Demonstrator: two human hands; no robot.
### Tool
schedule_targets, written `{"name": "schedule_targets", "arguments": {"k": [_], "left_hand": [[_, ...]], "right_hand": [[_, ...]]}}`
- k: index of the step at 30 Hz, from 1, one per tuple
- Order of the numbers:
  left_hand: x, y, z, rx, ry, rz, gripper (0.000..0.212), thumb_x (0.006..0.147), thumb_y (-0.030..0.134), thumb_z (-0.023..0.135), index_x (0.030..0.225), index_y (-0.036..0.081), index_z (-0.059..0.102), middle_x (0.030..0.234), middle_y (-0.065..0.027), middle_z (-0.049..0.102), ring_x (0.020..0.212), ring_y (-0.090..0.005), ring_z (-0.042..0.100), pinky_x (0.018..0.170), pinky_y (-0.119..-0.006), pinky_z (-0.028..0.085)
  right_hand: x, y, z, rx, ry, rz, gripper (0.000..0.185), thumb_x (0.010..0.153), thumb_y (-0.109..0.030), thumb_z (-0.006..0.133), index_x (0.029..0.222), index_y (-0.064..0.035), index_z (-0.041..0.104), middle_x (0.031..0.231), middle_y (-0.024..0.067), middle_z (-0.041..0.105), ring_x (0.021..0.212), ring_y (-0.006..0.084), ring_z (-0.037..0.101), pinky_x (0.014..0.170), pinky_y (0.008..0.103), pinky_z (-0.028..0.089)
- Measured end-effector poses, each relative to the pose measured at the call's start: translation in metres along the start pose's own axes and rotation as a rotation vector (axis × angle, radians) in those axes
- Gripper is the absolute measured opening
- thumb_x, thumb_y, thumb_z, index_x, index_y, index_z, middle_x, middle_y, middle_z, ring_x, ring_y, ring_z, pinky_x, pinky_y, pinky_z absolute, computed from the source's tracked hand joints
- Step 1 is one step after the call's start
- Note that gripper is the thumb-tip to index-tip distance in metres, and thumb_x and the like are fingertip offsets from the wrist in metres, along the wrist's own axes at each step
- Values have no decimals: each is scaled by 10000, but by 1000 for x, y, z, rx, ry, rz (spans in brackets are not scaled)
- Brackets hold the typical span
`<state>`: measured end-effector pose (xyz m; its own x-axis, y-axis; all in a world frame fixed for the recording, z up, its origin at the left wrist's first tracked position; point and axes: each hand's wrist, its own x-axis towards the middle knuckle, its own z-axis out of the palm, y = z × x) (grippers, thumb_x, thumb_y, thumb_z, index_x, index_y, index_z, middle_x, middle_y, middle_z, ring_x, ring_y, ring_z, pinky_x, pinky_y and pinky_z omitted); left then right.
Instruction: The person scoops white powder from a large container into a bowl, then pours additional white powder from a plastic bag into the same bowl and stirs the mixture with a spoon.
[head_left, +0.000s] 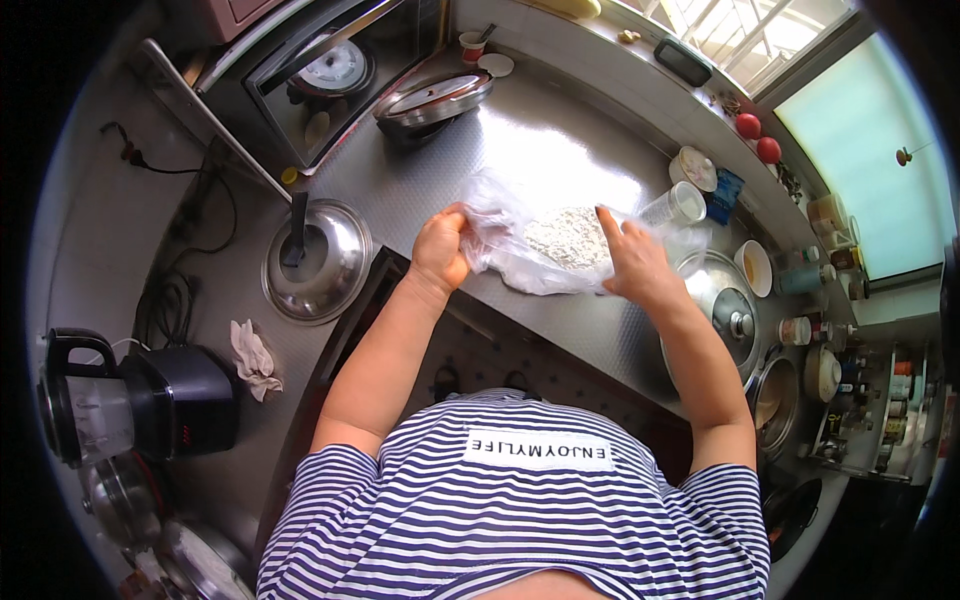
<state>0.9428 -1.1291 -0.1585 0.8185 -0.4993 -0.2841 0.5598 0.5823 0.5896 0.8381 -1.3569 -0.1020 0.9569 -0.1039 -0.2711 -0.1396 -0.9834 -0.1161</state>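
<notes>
A clear plastic bag (499, 217) lies spread on the steel counter near its front edge, with a heap of white, crumbly, flour-like stuff (568, 238) inside. My left hand (441, 247) is closed on the bunched left side of the bag. At the bag's right side is my right hand (637, 259), its index finger stretched out over the heap; thin plastic shows around its fingers, but whether they pinch it I cannot tell. A clear plastic cup (684, 202) lies tilted just beyond my right hand.
A domed steel lid (319, 262) rests on the left counter, near a crumpled cloth (255, 360) and a blender (180, 401). An electric pan (435, 105) stands at the back. Close to my right forearm is a glass-lidded pot (720, 300), with a white bowl (753, 268) beside it.
</notes>
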Motion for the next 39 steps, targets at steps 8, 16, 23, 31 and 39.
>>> {"name": "schedule_targets", "arguments": {"k": [8,16,23,31,39], "left_hand": [[10,-13,-63,-511,-262,-273,225,818,152,418,863,10,586,761,-79,612,647,-195,588,528,-298,489],[11,-19,-103,548,458,62,140,803,94,477,875,-1,550,821,-121,591,734,-253,562,675,-370,472],[-11,-34,63,1813,-200,1095,351,726,207,654,1007,41,526,976,-120,538,939,-265,502,870,-399,334],[74,-38,-8,863,-209,7,159,838,145,520,759,24,586,685,-47,595,574,-166,545,537,-289,452],[108,-9,-37,182,-5,-273,177,828,166,513,791,8,586,746,-57,591,639,-154,564,604,-283,471]], "right_hand": [[25,68,26,378,172,47,1058,558,-202,832,1355,78,195,1231,250,477,1201,331,426,1018,330,329],[37,50,11,570,-168,249,1113,670,-279,783,1368,93,-1,799,212,606,603,204,630,570,274,517],[41,54,23,466,-196,135,1077,682,-353,758,1369,85,53,857,238,617,760,277,641,712,346,515],[-3,60,24,162,-284,-71,883,683,-248,748,1356,-4,231,1170,250,526,1118,353,496,934,382,399],[-27,76,43,234,-309,-247,593,779,-120,632,1295,-34,352,936,201,625,893,360,590,767,406,455]]}}
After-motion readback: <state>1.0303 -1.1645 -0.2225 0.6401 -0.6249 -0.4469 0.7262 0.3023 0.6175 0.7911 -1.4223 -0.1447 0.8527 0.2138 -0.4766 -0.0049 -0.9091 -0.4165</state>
